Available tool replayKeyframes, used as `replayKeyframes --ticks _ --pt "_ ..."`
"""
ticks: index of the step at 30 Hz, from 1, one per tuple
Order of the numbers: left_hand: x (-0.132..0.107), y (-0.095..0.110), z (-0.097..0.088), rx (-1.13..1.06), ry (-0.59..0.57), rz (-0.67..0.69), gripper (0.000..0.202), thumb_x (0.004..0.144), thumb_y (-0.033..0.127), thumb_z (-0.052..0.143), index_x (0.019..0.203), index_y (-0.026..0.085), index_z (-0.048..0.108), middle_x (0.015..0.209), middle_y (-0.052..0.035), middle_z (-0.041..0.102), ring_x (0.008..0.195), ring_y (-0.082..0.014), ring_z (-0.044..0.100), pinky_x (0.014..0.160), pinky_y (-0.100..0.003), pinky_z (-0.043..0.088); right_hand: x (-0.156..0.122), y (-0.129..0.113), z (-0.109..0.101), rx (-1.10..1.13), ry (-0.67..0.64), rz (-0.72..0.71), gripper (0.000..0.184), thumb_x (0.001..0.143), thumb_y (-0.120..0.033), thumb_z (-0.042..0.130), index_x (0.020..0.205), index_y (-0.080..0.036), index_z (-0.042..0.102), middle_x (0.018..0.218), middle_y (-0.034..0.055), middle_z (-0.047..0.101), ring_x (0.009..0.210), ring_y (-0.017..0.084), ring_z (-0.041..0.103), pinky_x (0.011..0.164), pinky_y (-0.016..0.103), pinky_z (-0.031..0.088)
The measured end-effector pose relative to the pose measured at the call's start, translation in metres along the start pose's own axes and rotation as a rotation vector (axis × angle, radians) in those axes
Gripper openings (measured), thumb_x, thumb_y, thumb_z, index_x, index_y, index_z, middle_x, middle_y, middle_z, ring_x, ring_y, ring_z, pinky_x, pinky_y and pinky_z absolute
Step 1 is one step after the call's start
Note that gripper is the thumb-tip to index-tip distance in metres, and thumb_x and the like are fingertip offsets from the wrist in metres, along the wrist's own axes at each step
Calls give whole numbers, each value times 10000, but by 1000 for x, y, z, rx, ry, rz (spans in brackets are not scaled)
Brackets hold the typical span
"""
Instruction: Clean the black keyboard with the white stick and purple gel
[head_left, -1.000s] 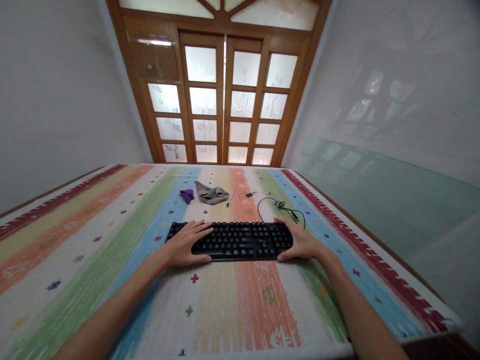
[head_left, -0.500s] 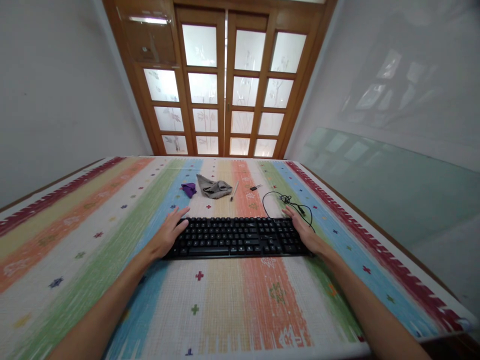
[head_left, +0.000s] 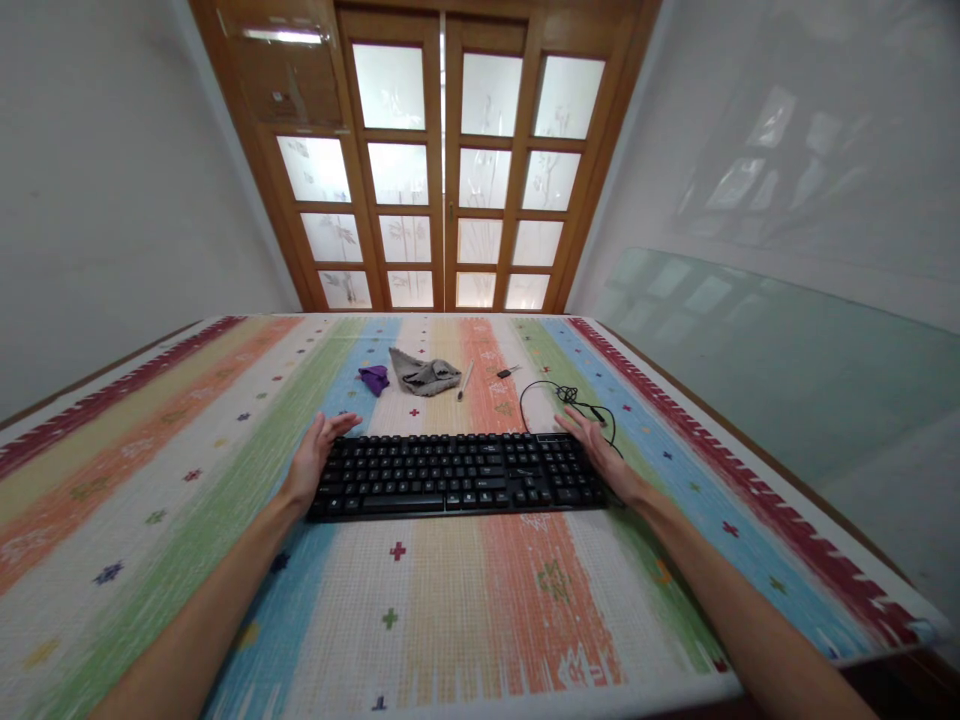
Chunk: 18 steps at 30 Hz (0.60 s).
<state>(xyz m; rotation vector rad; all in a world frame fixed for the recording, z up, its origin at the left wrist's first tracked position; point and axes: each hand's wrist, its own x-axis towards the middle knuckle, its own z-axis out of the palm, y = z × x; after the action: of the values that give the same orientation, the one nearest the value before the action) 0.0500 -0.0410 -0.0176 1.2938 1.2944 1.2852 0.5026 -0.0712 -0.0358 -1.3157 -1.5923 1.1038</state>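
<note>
A black keyboard lies flat on the striped tablecloth in front of me. My left hand rests against the keyboard's left end, fingers stretched forward and apart. At the right end is my right hand, fingers also extended along the edge. Neither hand holds anything. The keyboard's black cable coils just beyond my right hand.
Behind the keyboard lie a crumpled grey cloth, a small purple object, a pen and a small dark item. A glass pane leans along the wall at right. Wooden glazed doors stand beyond the table.
Both hands have slid outward from on top of the keys to the keyboard's two ends. The keyboard sits slightly farther from me and the view has tilted up a little.
</note>
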Motion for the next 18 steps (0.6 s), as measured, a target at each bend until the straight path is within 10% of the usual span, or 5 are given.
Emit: replayKeyframes --ticks 8,12,18 --pt "-5 2 -29 694 -414 180 1082 589 725 745 1474 184 437 1573 -180 358 1456 -417 301 1187 -591 222 -7 2 -22 -509 -260 -152 1488 509 -632 881 1598 -128 1 1633 211 117 1488 398 179 1221 544 124" --pt "-10 1 -44 837 -569 337 1440 432 605 891 1591 232 122 1611 -213 244 1487 -431 185 1159 -616 260 -10 1 -30 -519 -286 -146 1440 504 -558 902 1592 -110 73 1585 222 256 1451 398 282 1211 525 190" --pt "-14 7 -41 855 -544 392 1335 579 470 866 1593 261 23 1630 -200 188 1473 -414 255 1166 -602 267 -10 0 -30 -508 -187 -168 1274 464 -477 921 1523 -164 286 1452 182 443 1331 391 446 1144 552 330"
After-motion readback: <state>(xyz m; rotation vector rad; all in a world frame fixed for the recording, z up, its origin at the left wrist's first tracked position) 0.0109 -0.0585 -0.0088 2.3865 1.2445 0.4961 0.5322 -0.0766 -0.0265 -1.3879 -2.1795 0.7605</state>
